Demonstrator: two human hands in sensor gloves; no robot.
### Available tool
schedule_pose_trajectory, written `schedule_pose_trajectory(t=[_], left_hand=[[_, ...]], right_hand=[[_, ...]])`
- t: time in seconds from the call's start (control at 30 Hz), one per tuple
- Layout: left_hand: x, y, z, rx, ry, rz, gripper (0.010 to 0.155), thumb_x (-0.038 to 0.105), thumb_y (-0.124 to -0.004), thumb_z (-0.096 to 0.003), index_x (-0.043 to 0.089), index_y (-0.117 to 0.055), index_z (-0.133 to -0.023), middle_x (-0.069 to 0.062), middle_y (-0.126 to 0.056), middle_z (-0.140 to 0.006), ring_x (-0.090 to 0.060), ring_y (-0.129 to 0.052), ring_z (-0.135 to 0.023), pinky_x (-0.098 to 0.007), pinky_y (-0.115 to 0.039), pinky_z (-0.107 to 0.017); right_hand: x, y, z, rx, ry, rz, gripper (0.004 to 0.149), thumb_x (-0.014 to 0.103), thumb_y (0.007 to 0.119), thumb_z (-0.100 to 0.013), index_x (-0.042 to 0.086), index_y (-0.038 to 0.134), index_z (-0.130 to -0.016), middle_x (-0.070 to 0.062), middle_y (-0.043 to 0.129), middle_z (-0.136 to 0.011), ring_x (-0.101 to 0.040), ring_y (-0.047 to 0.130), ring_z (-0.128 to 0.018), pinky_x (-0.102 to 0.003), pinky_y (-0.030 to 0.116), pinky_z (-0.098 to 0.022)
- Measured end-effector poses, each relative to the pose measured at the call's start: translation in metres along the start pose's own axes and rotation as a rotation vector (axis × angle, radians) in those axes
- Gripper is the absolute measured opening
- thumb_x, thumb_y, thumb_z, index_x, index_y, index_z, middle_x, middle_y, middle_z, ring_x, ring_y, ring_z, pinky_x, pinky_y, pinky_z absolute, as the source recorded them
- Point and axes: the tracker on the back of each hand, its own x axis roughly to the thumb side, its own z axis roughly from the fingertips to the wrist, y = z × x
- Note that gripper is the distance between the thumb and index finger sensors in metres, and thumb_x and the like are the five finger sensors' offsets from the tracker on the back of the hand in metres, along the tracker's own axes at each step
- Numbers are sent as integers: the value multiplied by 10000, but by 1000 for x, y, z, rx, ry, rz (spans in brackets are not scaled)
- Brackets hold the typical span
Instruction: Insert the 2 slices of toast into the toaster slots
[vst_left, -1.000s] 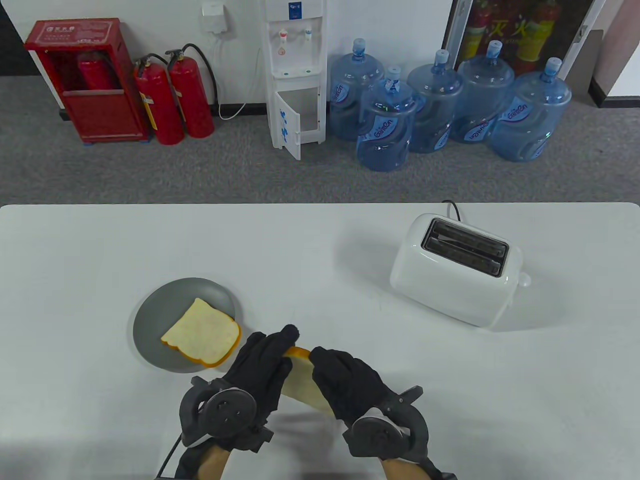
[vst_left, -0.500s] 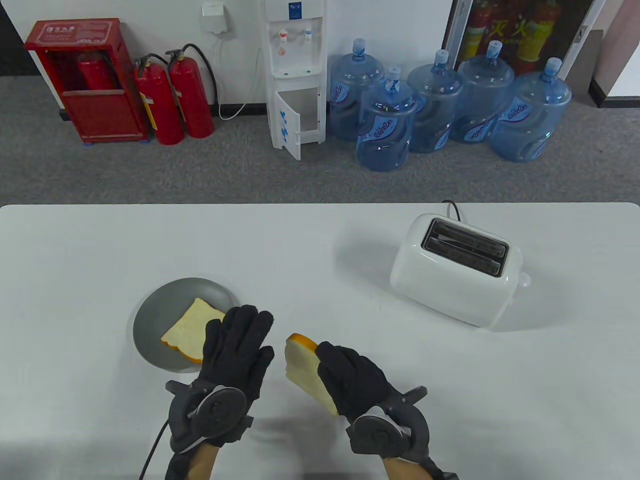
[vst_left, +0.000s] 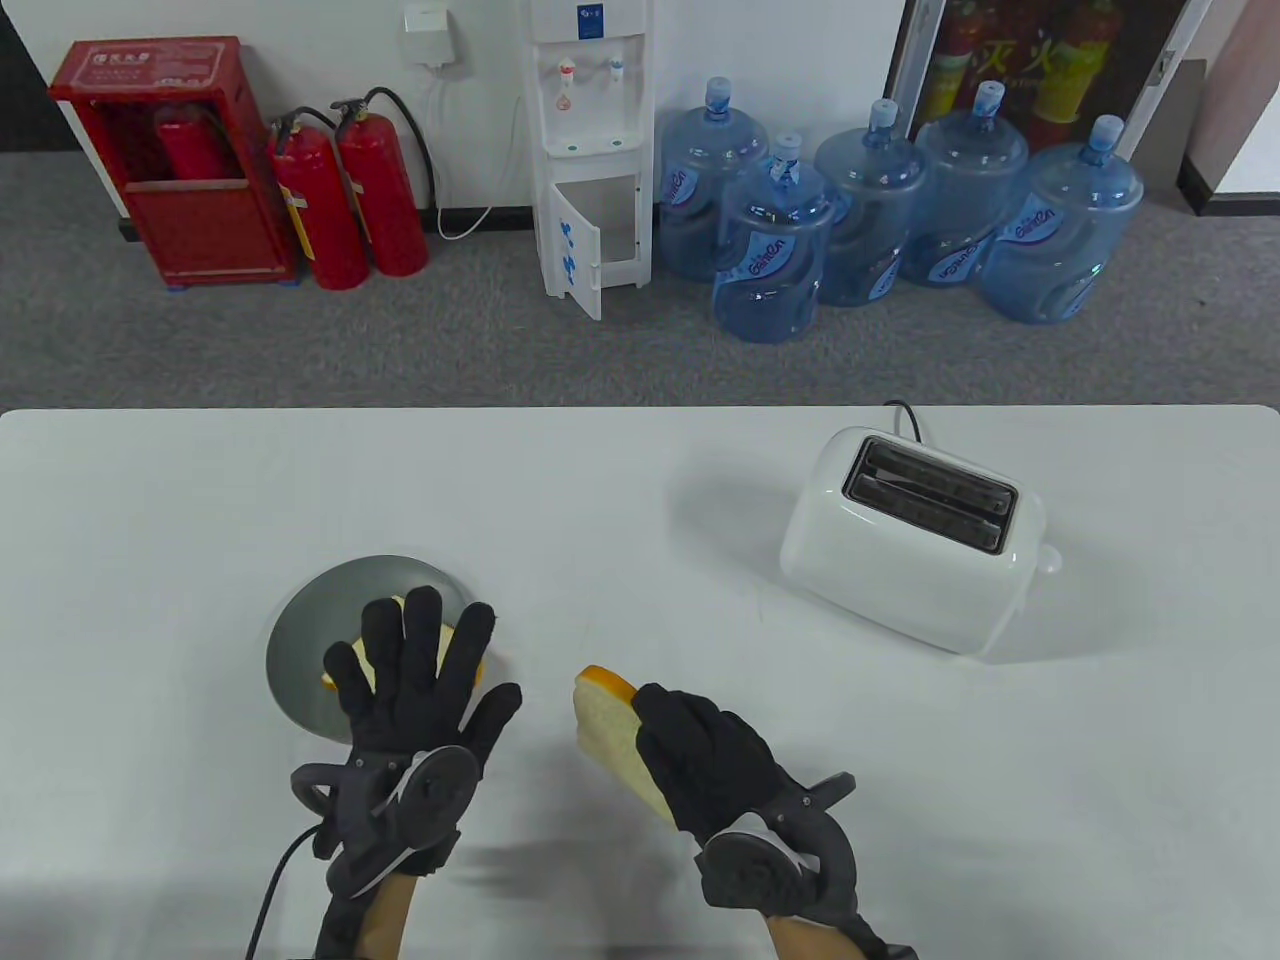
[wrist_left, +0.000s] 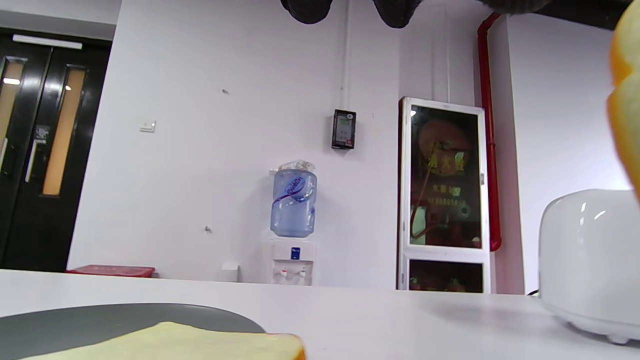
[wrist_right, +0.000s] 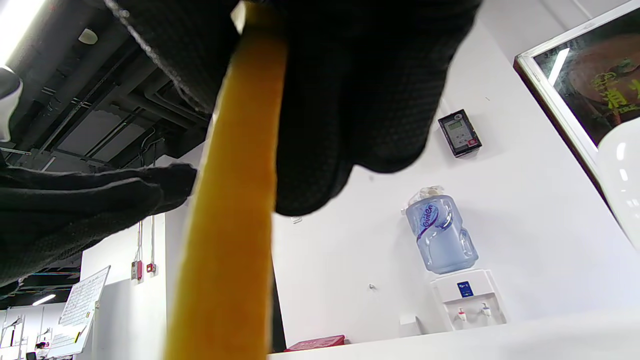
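Note:
My right hand (vst_left: 690, 745) grips one toast slice (vst_left: 608, 722) upright on its edge above the table, front centre. Its orange crust (wrist_right: 230, 235) fills the right wrist view between my gloved fingers (wrist_right: 350, 95). My left hand (vst_left: 415, 665) hovers with fingers spread over the grey plate (vst_left: 310, 620), covering most of the second slice (vst_left: 338, 664). That slice (wrist_left: 200, 345) lies flat on the plate (wrist_left: 100, 322) in the left wrist view, with only fingertips (wrist_left: 307, 10) at the top edge. The white two-slot toaster (vst_left: 910, 540) stands at the right with both slots empty.
The toaster's black cord (vst_left: 905, 415) runs off the table's far edge. Bare white tabletop (vst_left: 620, 530) lies between plate and toaster. Beyond the table stand water jugs (vst_left: 770, 250), a dispenser (vst_left: 590, 150) and fire extinguishers (vst_left: 345, 190) on the floor.
My left hand let go of the held slice, opened and moved left over the plate. The right hand keeps the slice upright in about the same spot.

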Motion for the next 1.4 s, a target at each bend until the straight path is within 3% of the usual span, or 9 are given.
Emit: schedule_pose_trajectory(t=[0.53, 0.93, 1.2, 1.4], left_hand=[[-30, -26, -2, -176, 153, -69, 707, 701, -509, -535, 452, -344, -1176, -60, -260, -1278, -411, -176, -1157, -655, -174, -739], [-27, -26, -3, -173, 134, -74, 709, 700, -512, -535, 450, -346, -1177, -58, -275, -1279, -412, -185, -1159, -654, -179, -741], [-22, -26, -2, -173, 113, -81, 711, 697, -516, -537, 446, -336, -1177, -63, -239, -1276, -424, -151, -1146, -652, -179, -742], [-21, -27, -3, -179, 109, -73, 713, 695, -518, -538, 444, -331, -1178, -66, -227, -1275, -426, -143, -1142, -651, -181, -743]], right_hand=[[2, 0, 0, 7, -13, 27, 520, 367, 768, -661, 373, 490, -1101, -44, 867, -926, -92, 1094, -624, -365, 953, -572], [-1, -5, -7, -12, -11, 77, 536, 372, 765, -667, 383, 465, -1111, -30, 849, -952, -98, 1086, -654, -372, 942, -590], [-19, -26, -33, -41, 94, 59, 541, 309, 751, -662, 403, 457, -1106, -56, 805, -1011, -175, 1057, -736, -446, 899, -639], [-33, -59, -65, -86, 139, 60, 556, 315, 743, -666, 428, 429, -1111, -38, 782, -1040, -186, 1039, -779, -457, 876, -673]])
